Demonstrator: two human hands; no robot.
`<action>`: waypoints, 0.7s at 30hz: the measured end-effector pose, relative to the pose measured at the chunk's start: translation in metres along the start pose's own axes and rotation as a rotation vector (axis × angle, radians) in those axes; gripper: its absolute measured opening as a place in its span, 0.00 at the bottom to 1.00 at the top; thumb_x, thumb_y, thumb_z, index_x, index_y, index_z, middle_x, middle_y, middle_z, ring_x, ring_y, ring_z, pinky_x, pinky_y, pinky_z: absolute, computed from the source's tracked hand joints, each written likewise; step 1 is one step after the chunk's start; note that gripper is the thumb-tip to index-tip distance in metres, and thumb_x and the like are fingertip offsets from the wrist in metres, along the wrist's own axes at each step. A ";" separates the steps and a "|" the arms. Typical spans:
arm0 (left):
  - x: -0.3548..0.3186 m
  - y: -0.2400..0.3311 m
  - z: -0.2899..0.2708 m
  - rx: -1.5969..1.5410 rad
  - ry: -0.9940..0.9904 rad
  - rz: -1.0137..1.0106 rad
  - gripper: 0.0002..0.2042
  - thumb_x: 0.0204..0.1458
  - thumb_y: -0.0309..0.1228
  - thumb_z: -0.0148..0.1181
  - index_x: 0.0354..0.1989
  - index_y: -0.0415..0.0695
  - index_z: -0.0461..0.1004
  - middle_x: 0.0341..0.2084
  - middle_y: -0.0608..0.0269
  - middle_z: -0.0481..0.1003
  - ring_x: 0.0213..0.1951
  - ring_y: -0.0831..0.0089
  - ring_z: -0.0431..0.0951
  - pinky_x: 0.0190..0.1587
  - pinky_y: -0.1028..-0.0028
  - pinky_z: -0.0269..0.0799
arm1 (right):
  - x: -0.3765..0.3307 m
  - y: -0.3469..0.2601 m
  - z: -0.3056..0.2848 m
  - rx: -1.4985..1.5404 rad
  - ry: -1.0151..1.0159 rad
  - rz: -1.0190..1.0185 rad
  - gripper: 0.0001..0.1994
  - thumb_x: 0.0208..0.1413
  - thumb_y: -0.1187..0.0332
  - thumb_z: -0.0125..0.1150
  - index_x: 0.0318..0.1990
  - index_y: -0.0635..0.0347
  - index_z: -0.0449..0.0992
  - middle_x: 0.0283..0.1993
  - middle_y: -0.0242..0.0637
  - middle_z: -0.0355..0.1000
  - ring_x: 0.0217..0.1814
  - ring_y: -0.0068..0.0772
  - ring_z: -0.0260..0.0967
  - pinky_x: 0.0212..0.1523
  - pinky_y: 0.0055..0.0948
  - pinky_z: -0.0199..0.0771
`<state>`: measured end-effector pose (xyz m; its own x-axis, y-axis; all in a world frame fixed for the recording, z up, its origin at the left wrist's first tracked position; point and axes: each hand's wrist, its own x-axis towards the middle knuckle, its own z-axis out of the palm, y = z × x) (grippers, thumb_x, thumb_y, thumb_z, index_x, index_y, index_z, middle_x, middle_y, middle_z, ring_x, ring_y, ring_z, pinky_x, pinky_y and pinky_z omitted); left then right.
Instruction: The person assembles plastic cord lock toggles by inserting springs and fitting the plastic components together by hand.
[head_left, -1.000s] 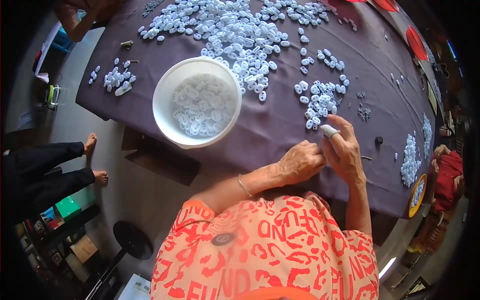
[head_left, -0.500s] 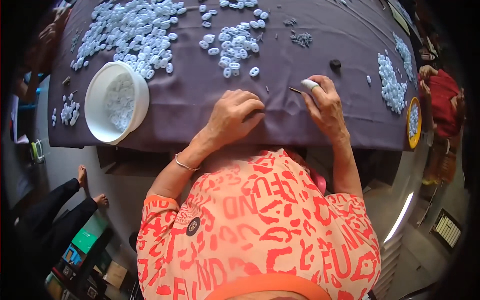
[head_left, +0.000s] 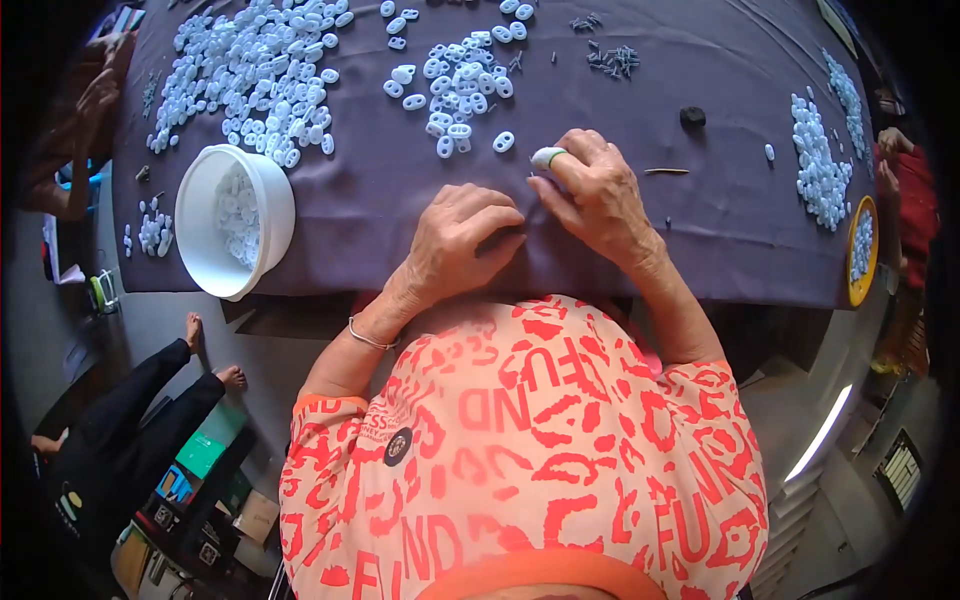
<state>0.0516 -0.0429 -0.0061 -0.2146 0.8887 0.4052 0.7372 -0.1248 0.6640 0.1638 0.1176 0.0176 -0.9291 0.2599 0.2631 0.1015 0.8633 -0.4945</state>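
My left hand (head_left: pixel 460 240) rests at the table's near edge, fingers curled toward the thumb; whatever lies inside is hidden. My right hand (head_left: pixel 598 200), a white wrapping (head_left: pixel 547 157) round one fingertip, pinches at a tiny grey pin (head_left: pixel 532 175) on the cloth. Right of that hand lies a thin brass-coloured stick (head_left: pixel 667 171). Beyond both hands is a small heap of pale oval plastic pieces with holes (head_left: pixel 465 90), one single piece (head_left: pixel 503 141) lying nearer. Short grey pins (head_left: pixel 613 62) form a little pile further back.
A white tub (head_left: pixel 285 215) with pale pieces leans at the left, before a large heap of them (head_left: pixel 260 75). At the right are more pale pieces (head_left: pixel 822 165), an orange-rimmed bowl (head_left: pixel 873 215) and a dark lump (head_left: pixel 692 118). Other people sit or stand at both sides.
My right hand has let go of the thin stick, which now lies on the cloth, and has moved left to the grey pin. My left hand stays nearly still.
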 end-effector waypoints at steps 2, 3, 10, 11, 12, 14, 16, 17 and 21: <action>0.000 0.000 0.000 -0.005 0.000 -0.012 0.12 0.34 0.25 0.66 0.29 0.45 0.72 0.30 0.65 0.74 0.33 0.67 0.74 0.34 0.69 0.66 | 0.006 0.000 0.004 0.009 0.020 -0.006 0.09 0.43 0.74 0.61 0.33 0.62 0.72 0.31 0.39 0.66 0.37 0.40 0.66 0.37 0.35 0.66; -0.001 -0.001 0.000 0.001 0.000 -0.014 0.12 0.34 0.25 0.66 0.29 0.45 0.72 0.30 0.65 0.74 0.33 0.67 0.74 0.34 0.69 0.66 | 0.011 0.001 0.006 0.013 0.039 -0.011 0.09 0.43 0.74 0.61 0.34 0.62 0.72 0.31 0.38 0.66 0.37 0.40 0.66 0.37 0.36 0.66; -0.002 0.000 -0.001 -0.007 0.000 -0.007 0.13 0.33 0.24 0.66 0.29 0.44 0.72 0.30 0.64 0.74 0.32 0.66 0.74 0.34 0.70 0.66 | 0.033 0.006 0.022 -0.082 -0.030 -0.068 0.08 0.44 0.71 0.60 0.33 0.59 0.71 0.33 0.36 0.65 0.38 0.38 0.64 0.38 0.36 0.64; -0.002 0.000 -0.002 0.002 0.004 -0.001 0.12 0.33 0.24 0.66 0.29 0.45 0.72 0.30 0.64 0.74 0.32 0.66 0.74 0.34 0.70 0.66 | 0.034 0.006 0.023 -0.078 -0.029 -0.076 0.08 0.44 0.71 0.60 0.33 0.59 0.71 0.33 0.36 0.65 0.38 0.38 0.64 0.38 0.36 0.64; -0.002 0.001 -0.003 0.009 0.007 -0.003 0.12 0.33 0.24 0.66 0.29 0.45 0.72 0.30 0.64 0.74 0.32 0.66 0.74 0.34 0.70 0.66 | 0.032 0.007 0.023 -0.083 -0.046 -0.085 0.08 0.45 0.70 0.60 0.33 0.58 0.71 0.33 0.35 0.65 0.39 0.37 0.64 0.38 0.35 0.63; -0.004 0.001 -0.005 -0.019 0.021 0.011 0.12 0.34 0.23 0.65 0.29 0.44 0.72 0.30 0.63 0.74 0.33 0.65 0.74 0.35 0.69 0.67 | 0.030 0.009 0.020 -0.081 -0.059 -0.100 0.07 0.45 0.70 0.60 0.33 0.58 0.71 0.33 0.35 0.64 0.39 0.37 0.63 0.38 0.35 0.63; -0.004 -0.008 -0.010 0.062 0.152 -0.023 0.12 0.34 0.22 0.65 0.29 0.44 0.72 0.30 0.62 0.73 0.33 0.64 0.74 0.36 0.68 0.67 | 0.026 0.007 0.010 -0.108 -0.150 -0.104 0.07 0.46 0.68 0.60 0.32 0.58 0.71 0.33 0.35 0.64 0.39 0.37 0.63 0.38 0.35 0.62; -0.002 -0.011 -0.013 0.133 0.283 -0.056 0.11 0.35 0.22 0.65 0.30 0.44 0.72 0.30 0.61 0.73 0.33 0.63 0.73 0.37 0.67 0.68 | 0.023 0.007 0.005 -0.100 -0.200 -0.118 0.07 0.46 0.67 0.60 0.32 0.58 0.71 0.33 0.35 0.64 0.38 0.37 0.63 0.38 0.34 0.62; 0.023 -0.027 -0.023 0.355 0.361 -0.200 0.10 0.37 0.24 0.65 0.30 0.43 0.73 0.30 0.58 0.72 0.35 0.61 0.71 0.38 0.66 0.67 | 0.019 0.009 0.006 0.076 -0.179 -0.148 0.08 0.46 0.68 0.61 0.32 0.59 0.71 0.32 0.36 0.65 0.37 0.38 0.64 0.37 0.35 0.63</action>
<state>0.0118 -0.0297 -0.0003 -0.5335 0.6636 0.5244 0.8169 0.2434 0.5229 0.1446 0.1275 0.0135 -0.9808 0.0466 0.1894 -0.0608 0.8495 -0.5241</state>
